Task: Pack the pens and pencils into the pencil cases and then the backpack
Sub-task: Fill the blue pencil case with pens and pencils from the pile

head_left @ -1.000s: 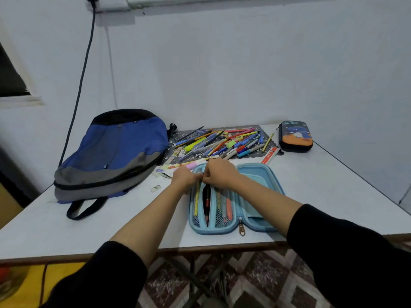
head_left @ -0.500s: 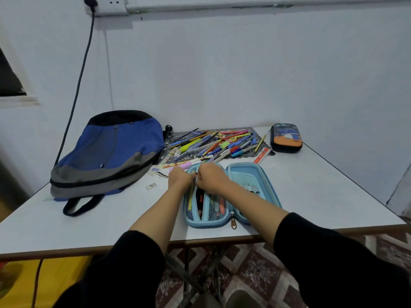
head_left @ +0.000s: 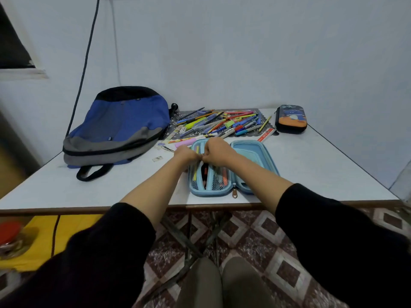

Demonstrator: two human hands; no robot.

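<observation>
- The light blue pencil case (head_left: 255, 162) lies open and flat on the white table (head_left: 322, 170), near its front edge, with its zip pull (head_left: 234, 193) hanging toward the person.
- Its left half has mesh pockets holding several pens: a yellow one (head_left: 195, 174), a dark one (head_left: 205, 172) and an orange one (head_left: 224, 177).
- Its right half faces up as a shallow blue tray.
- The left hand (head_left: 185, 153) and right hand (head_left: 219, 152) meet over the upper part of the left half, knuckles toward the camera.
- The fingers of both hands are curled and the hands touch at the fingertips. I cannot tell whether they pinch anything, because the hands cover that spot.
- Just behind the case, the loose pens and pencils (head_left: 222, 124) lie in a mixed heap on a dark patterned mat (head_left: 178, 117).
- A pink stick (head_left: 183, 143) lies at the heap's near edge, and a red ruler (head_left: 265, 134) at its right.
- A second pencil case (head_left: 291, 118), dark with an orange band, sits zipped at the far right by the wall, apart from the heap.
- The blue and grey backpack (head_left: 120, 125) lies flat on the left of the table, its black strap (head_left: 93, 172) looped toward the front.
- A dark cable (head_left: 85, 56) runs down the wall behind the backpack.
</observation>
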